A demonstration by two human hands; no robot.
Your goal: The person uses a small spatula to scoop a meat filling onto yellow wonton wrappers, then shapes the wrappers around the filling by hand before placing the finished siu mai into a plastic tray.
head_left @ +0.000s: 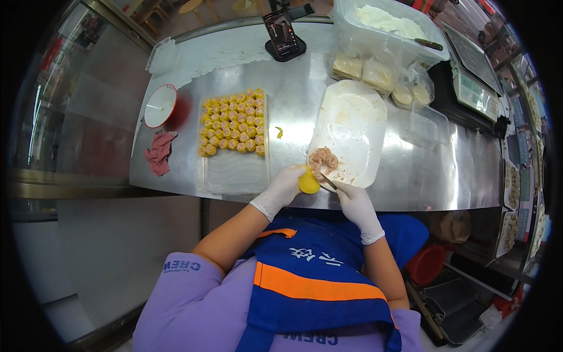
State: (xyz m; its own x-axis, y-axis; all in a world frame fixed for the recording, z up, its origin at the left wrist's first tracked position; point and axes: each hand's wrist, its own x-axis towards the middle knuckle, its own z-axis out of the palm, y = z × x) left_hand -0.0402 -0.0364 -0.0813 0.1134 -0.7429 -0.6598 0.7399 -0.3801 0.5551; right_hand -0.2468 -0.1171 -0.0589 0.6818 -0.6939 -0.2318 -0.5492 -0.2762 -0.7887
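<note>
My gloved left hand (283,187) holds round yellow dumpling wrappers (309,181) beside the near left edge of a white oblong tray (352,127). In my gloved right hand (354,200) is a thin metal spreading tool (328,181), its tip at the pink minced filling (323,160) in the tray's near left corner. To the left, rows of yellow open-topped dumplings (233,119) fill the far part of a clear plastic tray (233,176). A small yellow wrapper scrap (279,132) lies on the metal table between the two trays.
A white bowl with a red rim (161,105) and a red cloth (159,153) are at left. A phone on a stand (283,37) stands at the back. Bagged wrappers (378,75), a white tub of flour-like powder (343,26), a clear lidless container (429,124) and a scale (477,97) are at right.
</note>
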